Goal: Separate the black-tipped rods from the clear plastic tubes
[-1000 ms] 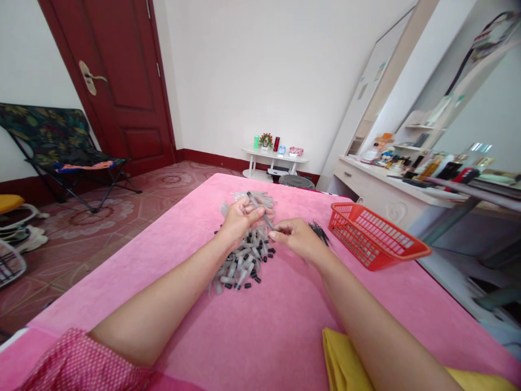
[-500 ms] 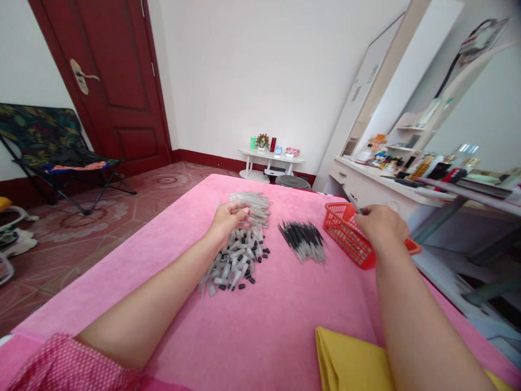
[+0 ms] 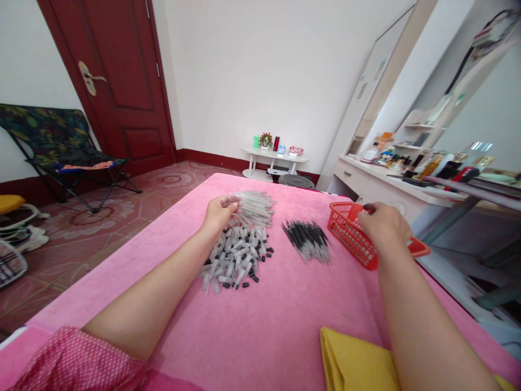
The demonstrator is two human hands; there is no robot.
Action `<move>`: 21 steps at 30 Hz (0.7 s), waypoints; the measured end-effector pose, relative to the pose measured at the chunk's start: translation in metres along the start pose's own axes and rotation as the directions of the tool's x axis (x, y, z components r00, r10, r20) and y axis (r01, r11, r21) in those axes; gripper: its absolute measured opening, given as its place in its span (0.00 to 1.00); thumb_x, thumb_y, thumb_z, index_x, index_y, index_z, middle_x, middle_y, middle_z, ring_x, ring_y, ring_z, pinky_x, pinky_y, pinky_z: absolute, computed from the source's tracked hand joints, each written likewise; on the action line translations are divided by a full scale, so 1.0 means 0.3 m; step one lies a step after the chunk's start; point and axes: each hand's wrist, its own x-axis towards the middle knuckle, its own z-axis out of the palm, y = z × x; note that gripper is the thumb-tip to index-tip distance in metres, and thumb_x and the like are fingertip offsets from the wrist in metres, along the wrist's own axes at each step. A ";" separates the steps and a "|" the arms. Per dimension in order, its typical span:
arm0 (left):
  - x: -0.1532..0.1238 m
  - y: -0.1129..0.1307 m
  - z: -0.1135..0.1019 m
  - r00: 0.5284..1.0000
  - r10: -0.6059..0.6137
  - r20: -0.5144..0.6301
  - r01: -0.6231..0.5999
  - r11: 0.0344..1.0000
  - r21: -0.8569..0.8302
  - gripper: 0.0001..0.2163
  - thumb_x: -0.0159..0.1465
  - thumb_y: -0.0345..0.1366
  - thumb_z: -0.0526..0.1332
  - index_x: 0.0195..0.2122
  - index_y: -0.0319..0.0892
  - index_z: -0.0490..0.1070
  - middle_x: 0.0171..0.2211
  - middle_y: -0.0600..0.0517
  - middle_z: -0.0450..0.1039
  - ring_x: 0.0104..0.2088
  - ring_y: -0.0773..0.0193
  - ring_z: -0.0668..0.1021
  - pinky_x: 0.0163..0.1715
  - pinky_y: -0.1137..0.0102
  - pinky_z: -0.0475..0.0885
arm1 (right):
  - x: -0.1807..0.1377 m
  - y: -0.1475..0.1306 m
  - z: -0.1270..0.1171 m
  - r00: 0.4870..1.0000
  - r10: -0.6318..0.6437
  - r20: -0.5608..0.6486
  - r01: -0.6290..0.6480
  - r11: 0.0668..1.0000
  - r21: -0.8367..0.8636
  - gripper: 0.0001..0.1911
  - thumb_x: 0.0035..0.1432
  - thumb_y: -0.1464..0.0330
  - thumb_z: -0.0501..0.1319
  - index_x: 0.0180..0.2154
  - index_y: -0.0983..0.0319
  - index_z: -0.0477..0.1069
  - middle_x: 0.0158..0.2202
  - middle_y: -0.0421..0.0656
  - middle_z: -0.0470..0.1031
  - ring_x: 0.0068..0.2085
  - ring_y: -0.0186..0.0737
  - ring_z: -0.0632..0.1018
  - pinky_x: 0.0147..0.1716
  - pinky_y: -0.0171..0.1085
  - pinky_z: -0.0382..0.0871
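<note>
My left hand (image 3: 222, 213) is at the left end of a pile of clear thin tubes (image 3: 256, 209), thumb and fingertips pinched together. Whether a tube is between them is hard to make out. Just in front lies a heap of short translucent caps with black ends (image 3: 236, 258). My right hand (image 3: 385, 225) is over an orange-red plastic basket (image 3: 352, 239), thumb and forefinger slightly apart, with no pen visible in it. The basket's inside is mostly hidden by this hand. Between the two hands lies a bundle of black-and-clear pen refills (image 3: 307, 241).
A pink cloth (image 3: 277, 326) covers the table. Folded yellow cloth (image 3: 354, 361) lies at the near right, beneath my right forearm. Beyond the table's right edge stands a white dresser (image 3: 358, 176) crowded with bottles. At the left is a folding chair (image 3: 77, 146).
The slim pen-like thing that stuck out of my right hand is out of sight, and that hand's fingers have loosened over the basket. My left hand has shifted slightly toward the pile's left end.
</note>
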 end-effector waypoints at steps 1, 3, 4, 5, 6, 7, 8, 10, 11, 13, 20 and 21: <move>0.019 -0.012 -0.020 0.999 0.036 -0.022 -0.034 0.997 0.071 0.11 0.50 0.31 0.62 0.36 0.37 0.74 0.32 0.47 0.77 0.27 0.66 0.77 0.27 0.73 0.71 | -0.012 -0.017 -0.005 0.999 -0.037 0.000 0.037 0.999 0.018 0.20 0.49 0.62 0.56 0.45 0.56 0.75 0.42 0.53 0.75 0.42 0.55 0.75 0.34 0.44 0.67; 0.057 -0.040 -0.065 0.990 0.139 -0.025 -0.126 0.948 0.292 0.11 0.50 0.29 0.59 0.35 0.38 0.75 0.33 0.47 0.77 0.32 0.63 0.78 0.34 0.69 0.72 | -0.039 -0.055 -0.008 0.992 -0.122 0.036 0.120 0.991 0.056 0.19 0.49 0.61 0.56 0.42 0.56 0.76 0.40 0.51 0.76 0.41 0.53 0.76 0.33 0.42 0.66; 0.072 -0.053 -0.089 0.981 0.190 0.037 -0.188 0.888 0.420 0.12 0.50 0.28 0.58 0.35 0.39 0.76 0.35 0.47 0.78 0.35 0.62 0.78 0.38 0.67 0.71 | -0.052 -0.073 -0.005 0.984 -0.166 0.060 0.162 0.984 0.077 0.18 0.50 0.60 0.56 0.41 0.56 0.76 0.39 0.50 0.76 0.40 0.52 0.76 0.33 0.41 0.66; 0.085 -0.066 -0.111 0.970 0.219 0.108 -0.242 0.803 0.545 0.13 0.51 0.27 0.57 0.35 0.40 0.77 0.36 0.48 0.78 0.37 0.60 0.77 0.42 0.66 0.70 | -0.064 -0.090 0.000 0.974 -0.210 0.081 0.202 0.974 0.099 0.17 0.50 0.59 0.56 0.40 0.56 0.77 0.39 0.49 0.77 0.40 0.50 0.76 0.33 0.40 0.65; 0.095 -0.077 -0.132 0.960 0.236 0.150 -0.276 0.713 0.645 0.15 0.51 0.26 0.56 0.36 0.42 0.77 0.37 0.49 0.78 0.39 0.59 0.77 0.44 0.66 0.69 | -0.075 -0.105 0.006 0.964 -0.249 0.097 0.237 0.964 0.120 0.17 0.50 0.59 0.56 0.39 0.57 0.77 0.38 0.48 0.77 0.40 0.49 0.76 0.33 0.40 0.65; 0.101 -0.086 -0.151 0.949 0.246 0.195 -0.309 0.623 0.719 0.17 0.50 0.25 0.55 0.37 0.44 0.77 0.38 0.50 0.77 0.41 0.58 0.76 0.45 0.66 0.68 | -0.084 -0.117 0.013 0.952 -0.285 0.108 0.269 0.952 0.143 0.16 0.50 0.60 0.56 0.37 0.57 0.77 0.37 0.47 0.77 0.39 0.48 0.76 0.34 0.39 0.65; 0.105 -0.094 -0.167 0.940 0.245 0.237 -0.335 0.537 0.774 0.19 0.49 0.24 0.54 0.38 0.44 0.77 0.39 0.50 0.77 0.42 0.57 0.76 0.45 0.66 0.67 | -0.093 -0.128 0.019 0.942 -0.316 0.115 0.296 0.941 0.164 0.15 0.50 0.60 0.56 0.36 0.57 0.77 0.37 0.47 0.78 0.39 0.46 0.76 0.34 0.38 0.65; 0.109 -0.106 -0.191 0.929 0.224 0.296 -0.366 0.412 0.834 0.20 0.47 0.23 0.54 0.38 0.44 0.77 0.40 0.49 0.76 0.43 0.55 0.75 0.44 0.66 0.67 | -0.105 -0.142 0.029 0.925 -0.360 0.120 0.333 0.922 0.197 0.14 0.50 0.61 0.57 0.35 0.58 0.77 0.36 0.46 0.78 0.39 0.45 0.76 0.35 0.37 0.65; 0.111 -0.112 -0.200 0.925 0.212 0.314 -0.374 0.372 0.849 0.19 0.46 0.23 0.54 0.37 0.43 0.77 0.40 0.49 0.76 0.42 0.55 0.75 0.43 0.67 0.68 | -0.110 -0.148 0.032 0.918 -0.377 0.122 0.347 0.914 0.210 0.14 0.50 0.61 0.57 0.34 0.59 0.77 0.36 0.47 0.78 0.39 0.44 0.76 0.35 0.37 0.65; 0.114 -0.121 -0.213 0.921 0.199 0.336 -0.385 0.325 0.863 0.19 0.45 0.23 0.54 0.35 0.42 0.77 0.38 0.49 0.76 0.41 0.56 0.75 0.41 0.68 0.68 | -0.119 -0.157 0.036 0.909 -0.399 0.122 0.366 0.903 0.224 0.14 0.50 0.62 0.57 0.34 0.60 0.77 0.35 0.47 0.78 0.39 0.44 0.76 0.36 0.36 0.65; 0.115 -0.129 -0.231 0.896 0.190 0.400 -0.441 0.290 0.849 0.21 0.44 0.22 0.54 0.37 0.43 0.77 0.38 0.49 0.73 0.40 0.59 0.73 0.42 0.70 0.67 | -0.159 -0.195 0.059 0.844 -0.497 0.203 0.452 0.862 0.232 0.12 0.50 0.63 0.57 0.34 0.59 0.77 0.34 0.45 0.78 0.38 0.42 0.76 0.35 0.34 0.65; 0.113 -0.128 -0.231 0.895 0.184 0.407 -0.445 0.288 0.848 0.21 0.44 0.22 0.53 0.37 0.44 0.77 0.39 0.49 0.73 0.40 0.59 0.73 0.42 0.70 0.67 | -0.166 -0.200 0.066 0.828 -0.513 0.228 0.465 0.854 0.233 0.12 0.51 0.63 0.57 0.33 0.59 0.77 0.34 0.45 0.78 0.37 0.41 0.76 0.34 0.34 0.64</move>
